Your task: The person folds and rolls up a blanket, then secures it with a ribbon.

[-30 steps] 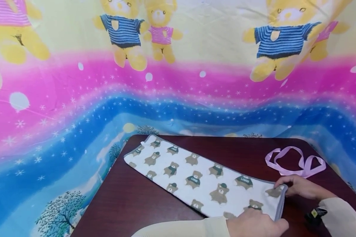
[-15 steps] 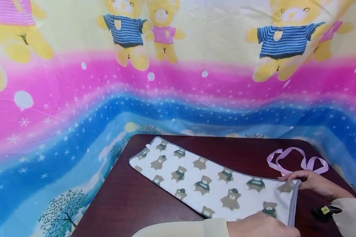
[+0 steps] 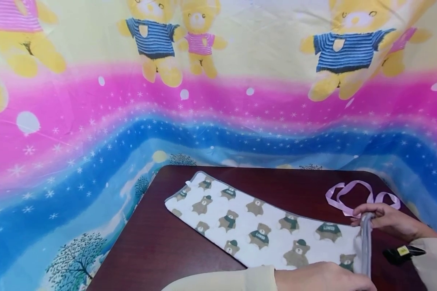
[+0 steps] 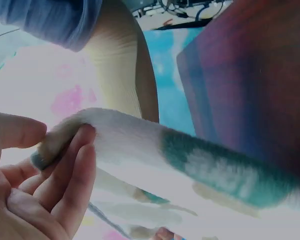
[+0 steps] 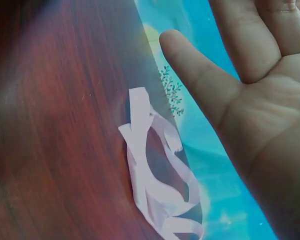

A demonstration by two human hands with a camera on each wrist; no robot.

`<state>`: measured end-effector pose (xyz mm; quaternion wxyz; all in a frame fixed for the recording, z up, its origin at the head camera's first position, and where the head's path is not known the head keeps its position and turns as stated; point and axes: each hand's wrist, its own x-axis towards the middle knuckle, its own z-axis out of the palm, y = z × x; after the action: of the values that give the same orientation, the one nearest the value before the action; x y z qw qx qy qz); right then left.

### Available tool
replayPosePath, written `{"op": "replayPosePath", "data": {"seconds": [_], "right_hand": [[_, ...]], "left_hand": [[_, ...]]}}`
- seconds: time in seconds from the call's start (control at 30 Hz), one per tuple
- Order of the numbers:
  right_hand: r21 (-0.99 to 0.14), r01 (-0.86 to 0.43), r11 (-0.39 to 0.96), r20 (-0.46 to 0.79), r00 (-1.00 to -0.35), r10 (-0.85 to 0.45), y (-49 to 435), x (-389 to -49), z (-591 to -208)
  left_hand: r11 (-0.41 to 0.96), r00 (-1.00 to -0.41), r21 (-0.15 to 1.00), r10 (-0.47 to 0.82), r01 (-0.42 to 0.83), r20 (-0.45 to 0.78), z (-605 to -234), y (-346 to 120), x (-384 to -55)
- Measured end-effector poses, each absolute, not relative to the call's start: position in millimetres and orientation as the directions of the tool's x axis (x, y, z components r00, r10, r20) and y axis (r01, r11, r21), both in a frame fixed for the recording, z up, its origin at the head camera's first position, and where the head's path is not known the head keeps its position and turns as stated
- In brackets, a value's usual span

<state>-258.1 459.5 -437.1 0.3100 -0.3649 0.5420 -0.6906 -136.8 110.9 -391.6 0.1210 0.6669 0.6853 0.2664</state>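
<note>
A long folded white towel (image 3: 258, 230), printed with brown bears and bound in grey, slants across the table. My left hand (image 3: 324, 277) is at its near right corner. In the left wrist view, the thumb and fingers of that left hand (image 4: 50, 185) pinch the edge of the towel (image 4: 130, 135). My right hand (image 3: 389, 220) holds the far right corner, and the end between both hands is turned up. In the right wrist view the right hand (image 5: 260, 100) shows its palm and some extended fingers; their grip is outside that view.
A loosely looped pink ribbon (image 3: 349, 196) lies behind the right hand on the dark red table (image 3: 167, 246). A black device with a yellow label (image 3: 403, 251) sits by the right sleeve. Bear-printed cloth (image 3: 222, 105) hangs behind the table.
The towel has slid to the right with both hands. Its right end, flat before, is now turned up at the grey border.
</note>
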Motion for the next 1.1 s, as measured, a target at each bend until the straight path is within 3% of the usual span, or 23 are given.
{"op": "replayPosePath", "data": {"seconds": [0.1, 0.17, 0.43, 0.63, 1.1], "right_hand": [[-0.978, 0.014, -0.207, 0.163, -0.566, -0.808, 456, -258, -431], [-0.981, -0.027, -0.19, 0.171, -0.565, -0.807, 450, -264, -428], [-0.979, -0.193, -0.059, 0.166, -0.603, -0.78, 430, -279, -411], [-0.961, -0.275, -0.004, 0.18, -0.619, -0.764, 415, -291, -398], [-0.902, -0.372, 0.22, 0.128, -0.717, -0.686, 375, -325, -369]], "left_hand": [[0.155, -0.24, 0.474, 0.963, 0.867, 0.124, -382, 110, -138], [0.21, -0.302, 0.436, 0.941, 0.875, 0.153, -380, 104, -142], [0.225, -0.293, 0.194, 0.82, 0.955, 0.492, -374, 72, -160], [0.232, -0.347, 0.276, 0.787, 0.933, 0.511, -370, 51, -170], [0.27, -0.372, 0.265, 0.771, 0.926, 0.517, -356, 22, -186]]}}
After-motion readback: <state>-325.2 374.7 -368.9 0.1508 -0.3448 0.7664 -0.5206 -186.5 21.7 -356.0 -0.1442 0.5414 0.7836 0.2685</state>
